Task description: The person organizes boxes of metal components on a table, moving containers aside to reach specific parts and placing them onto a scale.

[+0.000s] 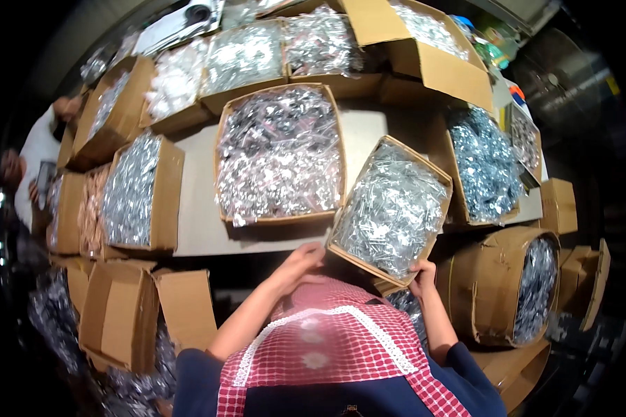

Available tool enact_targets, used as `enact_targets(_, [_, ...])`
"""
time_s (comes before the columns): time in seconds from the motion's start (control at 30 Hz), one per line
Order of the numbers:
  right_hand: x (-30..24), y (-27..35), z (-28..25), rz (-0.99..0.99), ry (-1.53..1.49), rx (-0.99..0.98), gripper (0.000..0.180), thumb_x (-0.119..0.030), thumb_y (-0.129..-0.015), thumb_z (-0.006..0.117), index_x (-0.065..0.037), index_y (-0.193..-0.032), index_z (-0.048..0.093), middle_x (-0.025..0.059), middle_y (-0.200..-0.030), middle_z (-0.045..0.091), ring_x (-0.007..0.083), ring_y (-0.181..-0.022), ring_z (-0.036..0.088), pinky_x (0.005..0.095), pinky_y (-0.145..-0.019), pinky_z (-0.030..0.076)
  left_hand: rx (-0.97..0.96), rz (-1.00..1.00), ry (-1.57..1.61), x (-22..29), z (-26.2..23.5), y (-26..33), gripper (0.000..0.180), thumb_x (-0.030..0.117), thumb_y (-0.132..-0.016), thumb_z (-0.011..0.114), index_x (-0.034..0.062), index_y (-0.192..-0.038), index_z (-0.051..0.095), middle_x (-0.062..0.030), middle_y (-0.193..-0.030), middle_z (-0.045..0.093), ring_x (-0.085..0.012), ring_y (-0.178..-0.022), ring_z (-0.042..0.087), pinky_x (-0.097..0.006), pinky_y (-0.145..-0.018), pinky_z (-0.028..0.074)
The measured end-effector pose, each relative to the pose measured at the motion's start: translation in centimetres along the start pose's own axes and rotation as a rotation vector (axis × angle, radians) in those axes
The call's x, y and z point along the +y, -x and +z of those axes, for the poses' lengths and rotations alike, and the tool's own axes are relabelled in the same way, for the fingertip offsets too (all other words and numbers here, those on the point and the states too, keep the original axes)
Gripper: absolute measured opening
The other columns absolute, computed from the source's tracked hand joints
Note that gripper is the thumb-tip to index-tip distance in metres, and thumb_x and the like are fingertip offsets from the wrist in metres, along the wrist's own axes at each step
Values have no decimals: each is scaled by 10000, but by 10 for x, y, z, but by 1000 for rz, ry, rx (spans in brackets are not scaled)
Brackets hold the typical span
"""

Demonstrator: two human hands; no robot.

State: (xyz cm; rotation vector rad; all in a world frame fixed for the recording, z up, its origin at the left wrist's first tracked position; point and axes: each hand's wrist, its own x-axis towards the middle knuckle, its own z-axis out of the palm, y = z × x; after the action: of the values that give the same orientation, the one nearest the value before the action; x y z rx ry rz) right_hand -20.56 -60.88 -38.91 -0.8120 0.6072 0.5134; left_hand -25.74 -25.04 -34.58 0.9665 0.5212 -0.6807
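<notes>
A cardboard box (335, 248) filled with small clear-wrapped metal pieces sits tilted at the table's near edge, turned at an angle. My right hand (422, 276) grips its near right corner, thumb over the rim and the other fingers mostly hidden behind the wall. My left hand (303, 263) is just left of the box, apart from it, with its fingers loosely bent and nothing visible in them. Beyond my left hand stands a larger open carton (342, 167) heaped with shiny clear packets showing thin pinkish lines.
More open cartons line the table (200, 187): silver packets (129, 191) at left, bluish packets (483, 167) at right, several at the back. A round-sided carton (480, 281) lies at lower right. Empty cartons (122, 316) stand at lower left. Another person (40, 142) is at far left.
</notes>
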Motion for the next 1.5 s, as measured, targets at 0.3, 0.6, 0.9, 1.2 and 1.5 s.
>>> enact_targets(0.3, [4, 61, -37, 144, 4, -77, 786, -75, -596, 578, 21, -1359, 415, 157, -1224, 543, 328, -1082, 559, 431, -1026, 414, 77, 288, 74, -49, 54, -5, 920, 150, -682, 686, 36, -1507, 295, -158, -1478, 391, -259, -1362, 367, -376, -1088, 339])
enact_targets(0.6, [-9, 50, -8, -177, 67, 200, 734, -97, -577, 501, 21, -1302, 509, 142, -1146, 603, 333, -1026, 587, 418, -941, 504, -89, 420, 99, -48, 78, 46, 964, 46, -690, 575, 13, -1563, 166, -123, -1597, 268, -193, -1450, 282, -296, -1177, 207])
enact_targets(0.9, [-23, 117, 168, -245, 349, -77, 523, -260, -722, 530, 10, -1169, 558, 133, -980, 634, 272, -860, 634, 394, -773, 542, -71, 633, 168, 12, 25, 146, 891, 117, -770, 632, -20, -1543, 211, -126, -1472, 421, -180, -1283, 456, -296, -1068, 354])
enact_targets(1.2, [118, 53, 432, -14, 403, -606, 367, -193, -743, 574, -12, -1063, 584, 76, -901, 607, 228, -832, 607, 376, -787, 510, 667, 1081, 478, 100, -132, 276, 557, 215, -809, 643, 27, -1326, 557, -68, -1070, 653, -171, -973, 604, -333, -907, 471])
enact_targets(1.5, [275, -57, 594, -6, 730, -918, 420, -227, -772, 605, 14, -1114, 567, 84, -1006, 580, 184, -896, 535, 317, -806, 424, 1139, 1106, 697, 170, -292, 309, 507, 320, -796, 663, 17, -1198, 606, -91, -1221, 600, -211, -1134, 532, -358, -1009, 387])
